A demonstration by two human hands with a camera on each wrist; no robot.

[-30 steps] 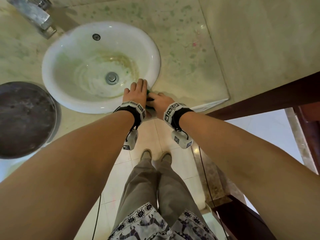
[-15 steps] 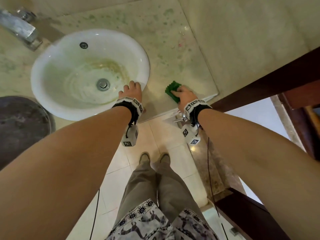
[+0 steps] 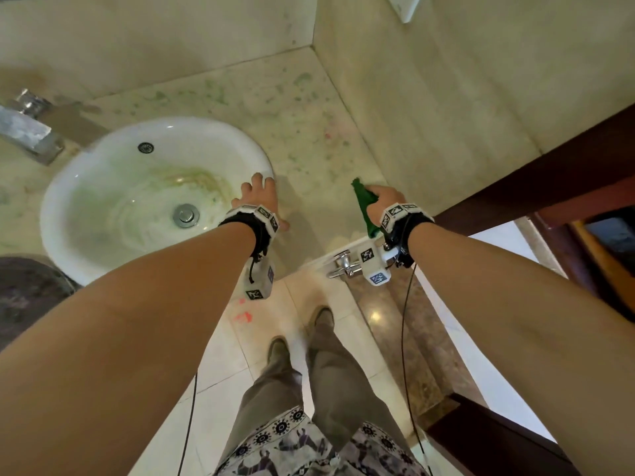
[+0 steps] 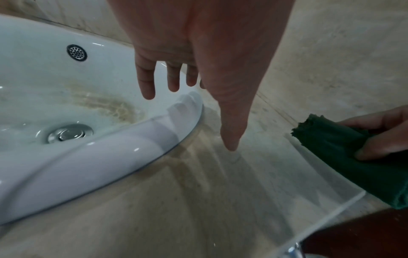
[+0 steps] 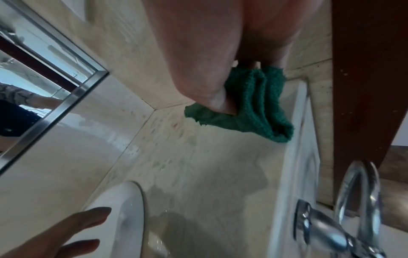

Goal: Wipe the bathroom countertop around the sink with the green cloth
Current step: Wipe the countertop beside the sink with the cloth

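My right hand (image 3: pixel 385 201) pinches the dark green cloth (image 3: pixel 364 207) between thumb and fingers, and the bunched cloth hangs by the front right corner of the stained marble countertop (image 3: pixel 292 125). The wrist views show the folded cloth (image 4: pixel 344 157) (image 5: pixel 253 108) at that corner. I cannot tell whether it touches the stone. My left hand (image 3: pixel 259 197) is at the right rim of the white sink (image 3: pixel 86 269). Its fingers (image 4: pixel 145 82) are straight over the rim and its thumb points down at the countertop (image 4: pixel 198 200). It holds nothing.
A metal faucet (image 3: pixel 27 132) stands behind the sink at the left, and a dark round object (image 3: pixel 27 297) lies at the left edge. A tiled wall and a brown wooden door frame (image 3: pixel 549 173) close the right side. A chrome tap (image 3: pixel 343 266) sticks out below the counter's front edge. A mirror (image 5: pixel 44 69) hangs on the back wall.
My right hand has swept the cloth rightward from beside the sink to the counter's front right corner, where it now hangs bunched. The left hand stays at the sink rim, shifted slightly farther along it.
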